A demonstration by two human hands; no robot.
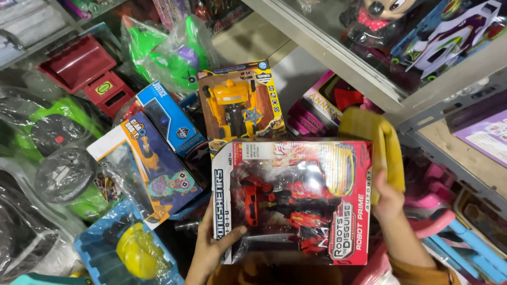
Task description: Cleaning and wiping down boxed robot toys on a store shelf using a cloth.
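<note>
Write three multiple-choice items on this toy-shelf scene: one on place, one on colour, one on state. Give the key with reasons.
1. Where does the yellow robot box lie relative to the red robot box?
A. Just beyond it
B. On the shelf above
C. Under the blue tray

2. What colour is the cloth at the right hand?
A. Green
B. Yellow
C. White

3. How is the red robot box held?
A. Left hand alone
B. Lying unheld
C. Between both hands

Key: A, the yellow box sits directly past the red box's top edge; B, the cloth draped above the right hand is yellow; C, the left hand grips the lower left corner and the right hand presses the right edge.
</note>
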